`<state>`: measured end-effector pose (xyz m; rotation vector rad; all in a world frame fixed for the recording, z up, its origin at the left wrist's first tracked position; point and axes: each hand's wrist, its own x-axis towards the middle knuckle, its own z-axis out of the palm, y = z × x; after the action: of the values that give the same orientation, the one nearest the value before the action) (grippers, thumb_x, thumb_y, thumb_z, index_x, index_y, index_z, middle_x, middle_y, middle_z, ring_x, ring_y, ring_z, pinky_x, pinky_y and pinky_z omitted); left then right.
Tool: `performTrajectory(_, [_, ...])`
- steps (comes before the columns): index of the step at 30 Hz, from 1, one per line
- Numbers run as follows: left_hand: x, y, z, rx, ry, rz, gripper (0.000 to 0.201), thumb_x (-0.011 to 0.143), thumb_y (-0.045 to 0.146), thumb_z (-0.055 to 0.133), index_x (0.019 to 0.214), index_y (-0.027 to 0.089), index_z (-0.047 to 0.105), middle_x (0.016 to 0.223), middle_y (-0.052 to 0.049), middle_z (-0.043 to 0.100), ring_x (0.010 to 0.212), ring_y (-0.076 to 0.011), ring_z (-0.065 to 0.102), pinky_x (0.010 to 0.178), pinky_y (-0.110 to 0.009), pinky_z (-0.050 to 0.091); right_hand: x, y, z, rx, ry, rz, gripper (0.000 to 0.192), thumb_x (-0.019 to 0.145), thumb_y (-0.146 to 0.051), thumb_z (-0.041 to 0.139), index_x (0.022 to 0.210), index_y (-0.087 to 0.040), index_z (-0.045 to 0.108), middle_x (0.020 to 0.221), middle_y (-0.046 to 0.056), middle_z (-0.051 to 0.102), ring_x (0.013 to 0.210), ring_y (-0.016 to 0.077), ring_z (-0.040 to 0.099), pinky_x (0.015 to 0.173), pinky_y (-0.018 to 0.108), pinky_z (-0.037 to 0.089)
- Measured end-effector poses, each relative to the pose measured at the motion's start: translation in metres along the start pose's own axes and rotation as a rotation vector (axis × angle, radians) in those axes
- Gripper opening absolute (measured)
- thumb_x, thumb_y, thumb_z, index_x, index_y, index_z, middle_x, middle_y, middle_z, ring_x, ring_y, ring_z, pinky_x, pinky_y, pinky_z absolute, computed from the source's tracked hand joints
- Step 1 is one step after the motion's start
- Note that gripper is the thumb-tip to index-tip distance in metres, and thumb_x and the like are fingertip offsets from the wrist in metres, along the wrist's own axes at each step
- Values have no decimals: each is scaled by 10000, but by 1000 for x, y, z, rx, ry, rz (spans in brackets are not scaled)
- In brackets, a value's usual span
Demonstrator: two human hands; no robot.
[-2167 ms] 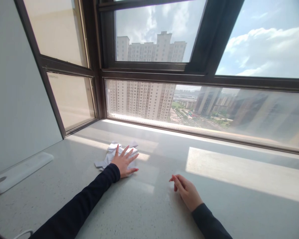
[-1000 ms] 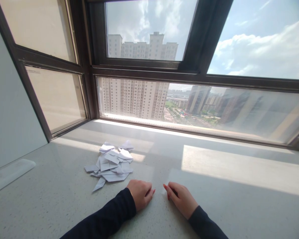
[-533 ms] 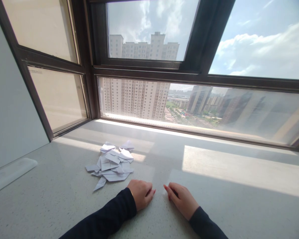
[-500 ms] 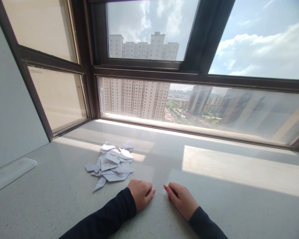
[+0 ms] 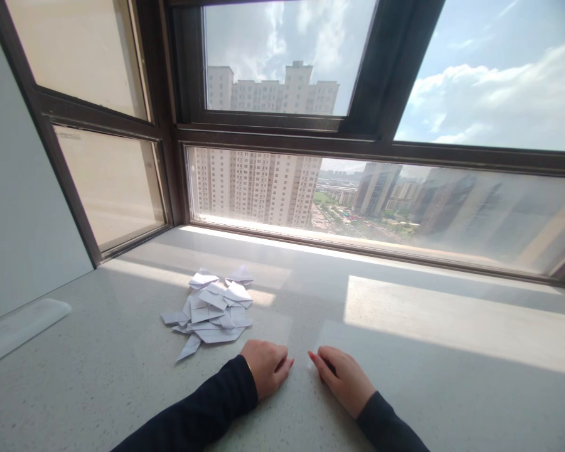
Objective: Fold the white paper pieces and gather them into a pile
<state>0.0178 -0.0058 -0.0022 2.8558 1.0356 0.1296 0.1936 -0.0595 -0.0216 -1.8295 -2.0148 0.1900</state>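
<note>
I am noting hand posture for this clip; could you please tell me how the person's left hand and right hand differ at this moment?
The left hand lies close beside the heap of folded white paper pieces; the right hand lies farther from it. The left hand's fingers curl under like a loose fist, while the right hand's fingers stretch out more, pointing left. Both rest on the speckled grey stone sill, hold nothing visible, and have dark sleeves.

The pile of folded pieces [image 5: 210, 311] looks like thin white paper, matt, with sharp creases. The sill [image 5: 405, 376] under it is smooth, pale speckled stone with a faint sheen in the sun. The window frame [image 5: 282, 141] is dark, satin metal. Both sleeves [image 5: 202, 411] are dark matt cloth.
</note>
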Motion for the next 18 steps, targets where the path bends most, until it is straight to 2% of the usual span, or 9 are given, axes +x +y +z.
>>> performTrajectory(18, [-1,3,1,-1,35,-31,366,790,406,242,680,201,524,636,-31,599,607,-162,551,500,-234,340,0,0,1,-4,8,-12,418,810,-407,210,490,-188,366,508,0,465,507,114,425,527,224,321])
